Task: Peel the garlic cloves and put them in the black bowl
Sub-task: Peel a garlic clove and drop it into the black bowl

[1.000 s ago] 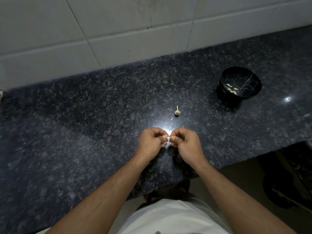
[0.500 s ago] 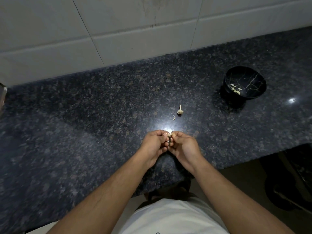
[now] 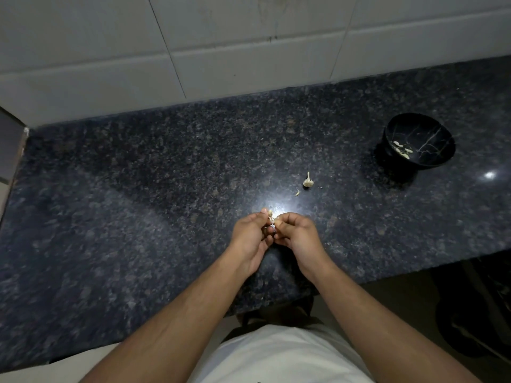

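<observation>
The hands have closed together — left hand (image 3: 250, 234) and right hand (image 3: 296, 233) each pinch the garlic clove (image 3: 271, 217); black bowl (image 3: 420, 142) at two o'clock on the worktop (image 3: 138, 189).

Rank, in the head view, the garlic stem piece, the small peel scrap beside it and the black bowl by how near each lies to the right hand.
From the right hand:
1. Small peel scrap, on the counter just beyond the hands.
2. Garlic stem piece, slightly farther back and to the right of the scrap.
3. Black bowl, far right on the counter, some cloves inside.
</observation>
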